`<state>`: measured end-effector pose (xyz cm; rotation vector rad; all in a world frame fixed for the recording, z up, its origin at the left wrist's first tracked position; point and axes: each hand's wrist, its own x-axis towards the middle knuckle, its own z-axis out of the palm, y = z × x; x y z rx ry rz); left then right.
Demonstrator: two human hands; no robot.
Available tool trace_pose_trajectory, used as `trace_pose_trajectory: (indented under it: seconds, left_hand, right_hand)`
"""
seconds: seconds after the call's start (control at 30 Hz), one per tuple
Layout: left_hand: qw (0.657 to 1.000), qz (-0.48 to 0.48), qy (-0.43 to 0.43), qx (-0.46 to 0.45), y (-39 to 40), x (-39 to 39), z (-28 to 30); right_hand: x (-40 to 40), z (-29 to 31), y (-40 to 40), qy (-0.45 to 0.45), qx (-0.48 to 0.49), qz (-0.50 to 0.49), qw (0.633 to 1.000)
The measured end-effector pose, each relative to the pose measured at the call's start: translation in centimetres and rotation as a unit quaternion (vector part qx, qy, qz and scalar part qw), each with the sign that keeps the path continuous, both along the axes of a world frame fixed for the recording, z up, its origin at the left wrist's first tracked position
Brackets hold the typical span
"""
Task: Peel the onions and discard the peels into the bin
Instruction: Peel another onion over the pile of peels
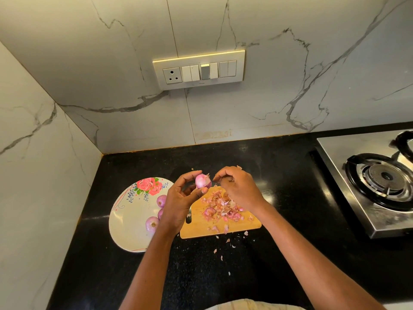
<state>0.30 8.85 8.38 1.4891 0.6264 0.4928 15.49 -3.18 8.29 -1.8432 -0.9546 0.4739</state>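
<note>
While left hand (178, 198) grips onion (203, 181), right hand (237, 189) pinches peel (230, 179); no legible writing

Readable text: none found.
Switch panel (199, 69): tiny mark under the switches, too small to read.
Plate (125, 220): printed roses only, no words.
Cutting board (201, 231): bore no label.
Stove (348, 153): showed no brand.
</note>
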Motion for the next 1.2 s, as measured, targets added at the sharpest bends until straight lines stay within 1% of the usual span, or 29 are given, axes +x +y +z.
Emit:
trace_pose_trajectory:
  seconds: [0.2, 0.37, 0.4, 0.43, 0.53, 0.63, 0.7, 0.87, 1.07, 1.2]
  left_hand:
    - [1.000, -0.005, 0.004, 0.000, 0.0, 0.1, 0.2]
    - [1.000, -0.025, 0.004, -0.016, 0.1, 0.0, 0.3]
    - [0.999, -0.029, 0.006, -0.016, 0.1, -0.1, 0.3]
    - [0.999, -0.031, 0.007, -0.017, 0.0, -0.1, 0.3]
    - [0.999, -0.028, -0.001, -0.026, -0.1, -0.2, 0.1]
    - [1.000, -0.017, 0.002, -0.017, 0.1, -0.1, 0.1]
    - [1.000, -0.008, 0.009, 0.003, 0.3, -0.1, 0.1]
    - [0.999, -0.006, 0.011, 0.047, 0.6, 0.3, -0.1]
    - [0.995, -0.031, 0.028, 0.095, 0.9, 0.7, 0.1]
    - [0.992, -0.043, 0.034, 0.117, 1.0, 0.8, 0.1]
  right_hand:
    - [-0.2, 1.0, 0.2, 0.081, 0.060, 0.047, 0.994]
    - [-0.2, 0.9, 0.4, 0.160, 0.108, 0.027, 0.981]
    - [-0.2, 0.8, 0.4, 0.161, 0.107, 0.024, 0.981]
    - [-0.3, 0.7, 0.5, 0.149, 0.099, 0.020, 0.984]
    - [-0.4, 0.0, 0.8, 0.076, 0.056, -0.014, 0.995]
    - [-0.2, -0.4, 0.5, 0.062, 0.036, -0.048, 0.996]
    - [-0.1, -0.2, 0.2, 0.040, 0.030, -0.037, 0.998]
    - [-0.5, 1.3, 0.3, 0.017, 0.054, 0.028, 0.998]
    - [-0.3, 1.1, 0.2, -0.086, 0.072, 0.006, 0.994]
    - [-0.4, 0.8, 0.3, -0.134, 0.084, 0.008, 0.987]
